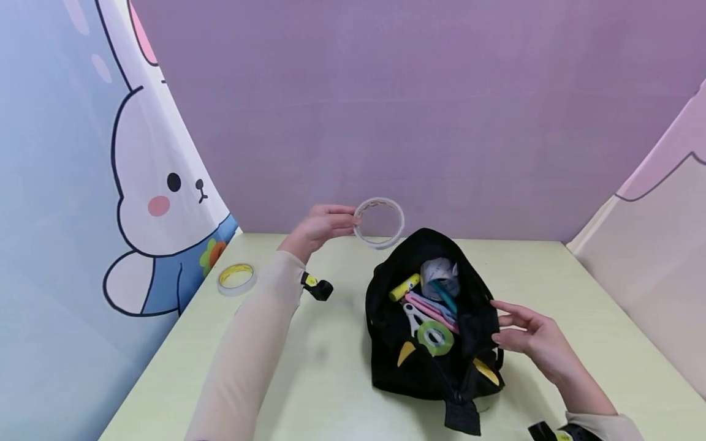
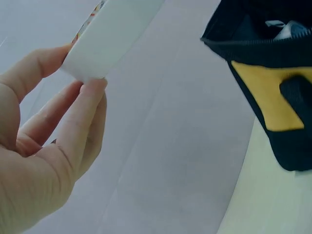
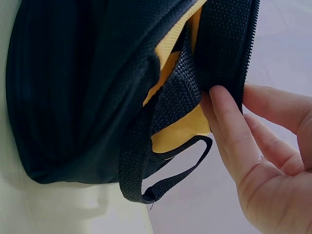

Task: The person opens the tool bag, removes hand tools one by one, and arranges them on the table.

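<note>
A roll of white tape (image 1: 402, 222) is pinched at its edge by my left hand (image 1: 326, 228), raised above the far side of the table. In the left wrist view the thumb and fingertips grip the tape roll's (image 2: 114, 41) pale outer face. The black bag (image 1: 380, 361) with yellow patches stands unzipped to the right. My right hand (image 1: 532, 337) pinches the bag's right rim between thumb and fingers, at the zipper edge in the right wrist view. Inside the bag lie a green tape roll (image 1: 426, 335), white-handled scissors (image 1: 410, 315), a yellow tube (image 1: 404, 288) and pink and blue slim items.
Another tape roll (image 1: 237, 288) with a yellow inner ring lies at the table's left edge. A grey-white roll (image 1: 438, 272) sits at the back inside the bag. Purple cloth (image 1: 413, 110) hangs behind the pale table (image 1: 331, 380), with printed panels on both sides.
</note>
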`<state>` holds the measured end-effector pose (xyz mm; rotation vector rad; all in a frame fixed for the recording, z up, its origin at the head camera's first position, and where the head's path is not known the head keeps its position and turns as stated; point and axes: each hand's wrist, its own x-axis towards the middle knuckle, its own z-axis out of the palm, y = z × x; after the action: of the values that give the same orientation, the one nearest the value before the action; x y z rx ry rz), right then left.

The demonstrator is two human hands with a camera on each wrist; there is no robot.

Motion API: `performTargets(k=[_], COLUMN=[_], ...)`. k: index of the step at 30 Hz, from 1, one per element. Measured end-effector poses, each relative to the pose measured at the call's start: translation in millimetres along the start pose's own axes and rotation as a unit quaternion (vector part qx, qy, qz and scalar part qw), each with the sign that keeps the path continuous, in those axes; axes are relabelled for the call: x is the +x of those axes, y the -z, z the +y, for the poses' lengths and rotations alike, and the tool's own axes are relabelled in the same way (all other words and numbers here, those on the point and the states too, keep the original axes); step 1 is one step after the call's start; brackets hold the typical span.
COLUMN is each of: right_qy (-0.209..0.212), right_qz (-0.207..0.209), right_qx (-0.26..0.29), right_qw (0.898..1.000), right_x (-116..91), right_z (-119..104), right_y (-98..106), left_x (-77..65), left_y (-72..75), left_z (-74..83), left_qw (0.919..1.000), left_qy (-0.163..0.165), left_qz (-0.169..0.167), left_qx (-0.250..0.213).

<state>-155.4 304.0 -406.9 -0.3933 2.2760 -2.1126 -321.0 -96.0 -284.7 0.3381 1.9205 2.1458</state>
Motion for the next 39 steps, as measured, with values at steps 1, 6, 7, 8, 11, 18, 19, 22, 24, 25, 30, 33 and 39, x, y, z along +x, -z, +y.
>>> performTargets(k=[1, 6, 7, 8, 11, 18, 19, 22, 24, 25, 30, 33, 39], right_qy=[0.000, 0.001, 0.001, 0.001, 0.001, 0.002, 0.003, 0.003, 0.003, 0.003, 0.003, 0.003, 0.003], right_qz=[0.000, 0.001, 0.001, 0.001, 0.001, 0.001, 0.000, 0.001, 0.001, 0.001, 0.000, 0.002, 0.003], right_qx=[0.000, 0.000, 0.001, 0.002, 0.005, 0.008, 0.007, 0.005, 0.005, 0.007, 0.012, 0.011, 0.003], right_qw=[1.000, 1.000, 1.000, 1.000, 1.000, 1.000, 1.000, 1.000, 1.000, 1.000, 1.000, 1.000, 1.000], right_x=[0, -1, -1, -1, -2, -3, -3, -3, -3, -3, -4, -4, -5], right_z=[0, -1, -1, -1, -1, 0, 0, 0, -1, 0, 0, 1, 0], right_y=[0, -1, -1, -1, -1, -1, -1, -1, -1, -1, -1, -2, -3], left_x=[-1.0, -6.9, -8.2, -9.5, -13.6, -22.3, -23.5, -27.3, -29.7, -30.9, -35.1, -37.1, -39.2], left_y=[3.4, 17.6, 20.1, 22.4, 29.2, 46.0, 48.3, 55.3, 60.5, 63.2, 76.9, 84.6, 101.1], left_z=[-0.4, -2.3, -3.0, -3.7, -6.4, -16.2, -18.0, -23.6, -27.6, -29.8, -41.7, -49.4, -68.3], left_qw=[1.0000, 0.9979, 0.9970, 0.9959, 0.9920, 0.9783, 0.9757, 0.9676, 0.9619, 0.9584, 0.9404, 0.9291, 0.9090], left_qy=[-0.002, -0.011, -0.014, -0.019, -0.031, -0.058, -0.060, -0.066, -0.068, -0.067, -0.067, -0.064, -0.045], left_qz=[0.009, 0.062, 0.073, 0.083, 0.111, 0.178, 0.188, 0.218, 0.238, 0.248, 0.293, 0.317, 0.357], left_qx=[-0.002, -0.016, -0.021, -0.029, -0.051, -0.090, -0.095, -0.109, -0.117, -0.124, -0.160, -0.180, -0.210])
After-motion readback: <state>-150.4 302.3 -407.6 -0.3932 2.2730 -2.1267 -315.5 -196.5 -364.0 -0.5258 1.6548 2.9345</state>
